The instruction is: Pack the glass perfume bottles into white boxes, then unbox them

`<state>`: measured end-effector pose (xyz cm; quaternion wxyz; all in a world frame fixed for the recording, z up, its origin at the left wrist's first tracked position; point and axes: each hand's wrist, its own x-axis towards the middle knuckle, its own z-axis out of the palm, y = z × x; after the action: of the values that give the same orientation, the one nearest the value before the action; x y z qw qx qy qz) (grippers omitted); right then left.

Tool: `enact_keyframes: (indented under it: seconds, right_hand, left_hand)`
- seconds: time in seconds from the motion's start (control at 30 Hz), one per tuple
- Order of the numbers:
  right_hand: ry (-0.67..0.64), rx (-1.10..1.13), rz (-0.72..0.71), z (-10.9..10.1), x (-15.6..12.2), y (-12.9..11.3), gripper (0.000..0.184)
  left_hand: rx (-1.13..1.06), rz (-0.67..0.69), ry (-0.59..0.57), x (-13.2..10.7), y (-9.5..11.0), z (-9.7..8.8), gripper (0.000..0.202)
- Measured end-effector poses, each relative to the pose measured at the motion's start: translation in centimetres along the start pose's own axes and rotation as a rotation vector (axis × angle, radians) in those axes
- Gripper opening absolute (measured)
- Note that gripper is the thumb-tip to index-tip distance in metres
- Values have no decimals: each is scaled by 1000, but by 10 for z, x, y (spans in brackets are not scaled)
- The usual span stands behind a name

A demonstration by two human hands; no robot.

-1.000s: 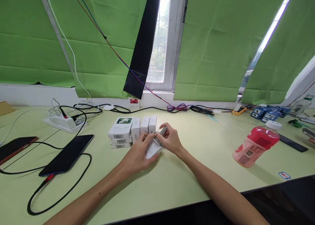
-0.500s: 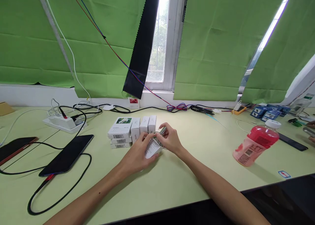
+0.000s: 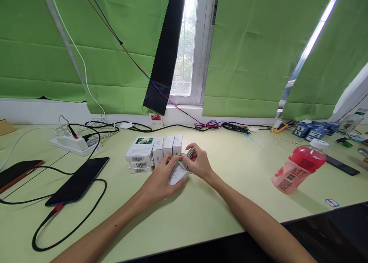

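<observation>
My left hand [image 3: 160, 179] is wrapped round a small white printed box [image 3: 176, 174], tilted just above the table. At the far end of that box, my right hand [image 3: 201, 164] pinches a shiny metallic object [image 3: 190, 152]; its exact kind is hard to make out. Fingers of both hands meet there and hide the box's end. Just beyond my left hand lies a stack of flat white boxes [image 3: 139, 152], the top one with a flower picture. Several more white boxes [image 3: 168, 145] stand on edge beside the stack.
A pink drink bottle [image 3: 299, 167] stands at the right. At the left lie a tablet [image 3: 79, 180] with a black cable, a phone [image 3: 18, 173] and a power strip [image 3: 71, 143]. Cables run along the wall. Another person's hand [image 3: 365, 143] shows at the right edge.
Both hands stay in nearly the same place on the white box and the metallic object. The view has shifted very slightly; the other person's hand at the right edge has moved a little.
</observation>
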<state>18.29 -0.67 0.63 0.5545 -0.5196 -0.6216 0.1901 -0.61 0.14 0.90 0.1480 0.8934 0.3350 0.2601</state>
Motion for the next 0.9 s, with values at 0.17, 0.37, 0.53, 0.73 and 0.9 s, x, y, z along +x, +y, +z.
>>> enact_keyframes:
  seconds: [0.17, 0.37, 0.53, 0.73, 0.9]
  right_hand:
    - [-8, 8, 8, 0, 0, 0, 21]
    - [-12, 8, 9, 0, 0, 1, 21]
    - [-10, 9, 8, 0, 0, 1, 21]
    - [-15, 12, 13, 0, 0, 0, 21]
    - [-11, 1, 12, 0, -1, -1, 21]
  left_hand:
    - [8, 4, 20, 1, 0, 0, 58]
    - [11, 2, 11, 0, 0, -1, 58]
    - [9, 16, 21, 0, -1, 0, 59]
    - [7, 25, 32, 1, -2, 1, 58]
    - [-2, 23, 38, 1, -2, 1, 60]
